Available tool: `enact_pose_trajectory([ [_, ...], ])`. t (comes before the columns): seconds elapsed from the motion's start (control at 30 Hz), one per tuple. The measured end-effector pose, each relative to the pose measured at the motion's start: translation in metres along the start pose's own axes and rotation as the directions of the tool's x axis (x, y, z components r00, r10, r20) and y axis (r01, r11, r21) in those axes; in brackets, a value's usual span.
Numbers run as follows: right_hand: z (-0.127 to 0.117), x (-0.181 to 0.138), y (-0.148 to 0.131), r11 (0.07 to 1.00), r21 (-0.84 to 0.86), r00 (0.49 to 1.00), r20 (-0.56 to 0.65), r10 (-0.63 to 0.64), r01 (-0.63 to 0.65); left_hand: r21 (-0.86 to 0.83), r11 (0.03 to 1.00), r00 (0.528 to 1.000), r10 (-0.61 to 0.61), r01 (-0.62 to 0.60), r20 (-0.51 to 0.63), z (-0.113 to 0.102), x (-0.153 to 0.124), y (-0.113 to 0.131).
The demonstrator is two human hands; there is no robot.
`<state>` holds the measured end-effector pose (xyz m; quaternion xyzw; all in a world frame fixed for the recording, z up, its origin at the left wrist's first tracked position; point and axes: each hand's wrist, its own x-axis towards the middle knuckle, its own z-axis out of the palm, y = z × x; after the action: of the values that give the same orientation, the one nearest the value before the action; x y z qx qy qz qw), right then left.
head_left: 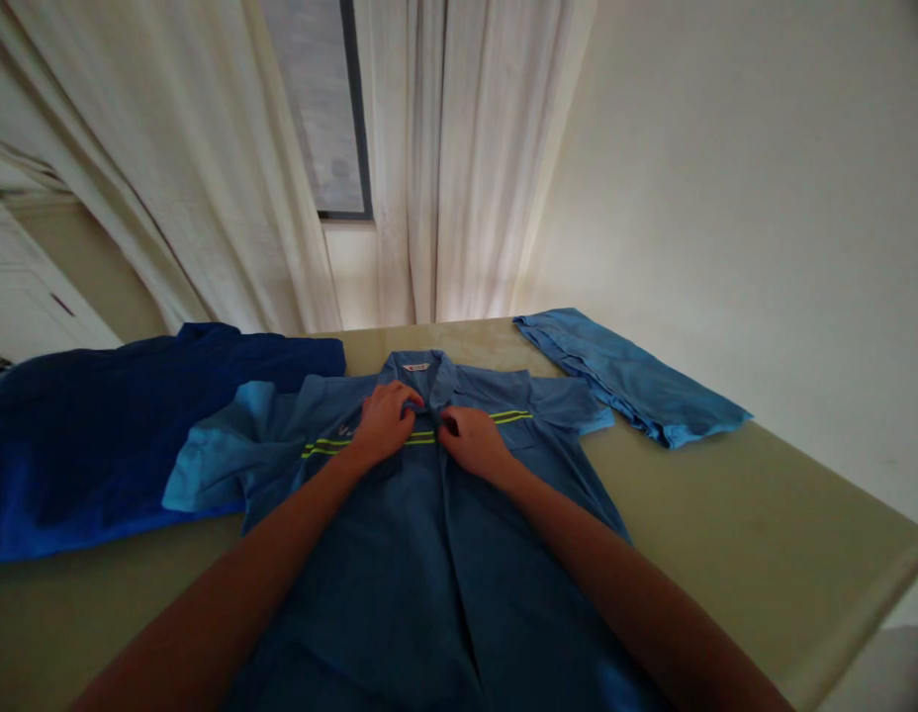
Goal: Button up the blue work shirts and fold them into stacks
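A blue short-sleeved work shirt (400, 554) lies spread face up on the table, its collar at the far end and two yellow-green stripes across the chest. My left hand (387, 420) is closed on the front edge just below the collar. Close beside it, my right hand (470, 437) pinches the opposite front edge at the upper placket. The fingertips partly hide the cloth they hold, and any button there is too small to make out. Below my hands the two front edges run down the middle with a narrow dark gap low down.
A dark blue garment (133, 435) lies at the left, under the shirt's left-side sleeve. Folded light-blue cloth (629, 376) rests at the far right, along the wall (763, 198). Curtains (474, 148) hang behind the pale table (748, 534), whose edge is at the right.
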<state>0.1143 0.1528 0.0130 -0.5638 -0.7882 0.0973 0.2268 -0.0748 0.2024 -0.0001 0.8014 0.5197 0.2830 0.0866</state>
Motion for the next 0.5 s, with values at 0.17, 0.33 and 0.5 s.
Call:
enact_pose_trajectory([
  [0.17, 0.009, -0.001, 0.019, 0.943, 0.331, 0.992, -0.097, 0.075, -0.039, -0.035, 0.995, 0.99, 0.1, -0.097, 0.1, 0.012, -0.024, 0.009],
  [0.33, 0.008, 0.001, 0.021, 0.916, 0.4, 0.994, -0.089, 0.059, -0.019, 0.003, 0.99, 0.986, 0.139, -0.14, 0.089, 0.007, -0.028, 0.015],
  [0.5, -0.011, -0.03, -0.003, 0.948, 0.306, 0.987, -0.096, 0.126, -0.091, -0.123, 0.98, 0.977, 0.17, -0.155, 0.125, -0.014, -0.04, 0.031],
])
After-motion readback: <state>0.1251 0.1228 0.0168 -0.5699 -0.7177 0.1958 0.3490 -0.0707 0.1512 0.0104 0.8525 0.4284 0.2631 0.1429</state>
